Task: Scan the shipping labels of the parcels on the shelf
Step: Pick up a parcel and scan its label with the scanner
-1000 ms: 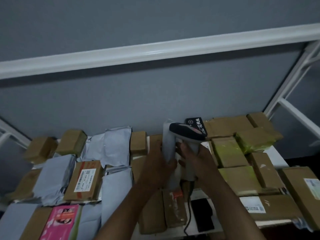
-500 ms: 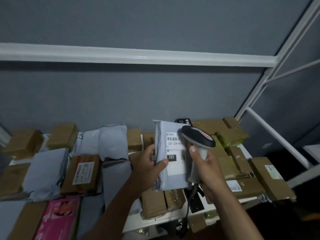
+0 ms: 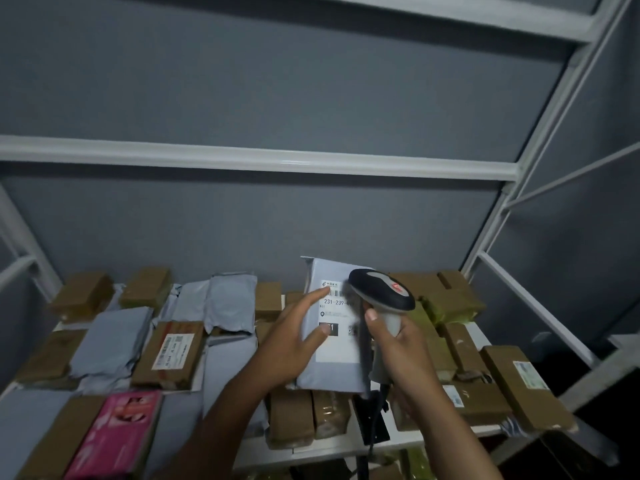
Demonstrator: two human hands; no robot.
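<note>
While the left hand [image 3: 291, 344] holds the grey mailer [image 3: 334, 362] upright above the shelf [image 3: 346, 445], its thumb presses the label [image 3: 341, 317] and its forefinger lies straight along the label's top edge. The right hand [image 3: 398, 351] grips the scanner [image 3: 381, 294] by the handle, fingers curled round it. The scanner head sits just in front of the label's right side. Brown boxes [image 3: 173, 351] and grey bags [image 3: 228, 303] cover the shelf below.
</note>
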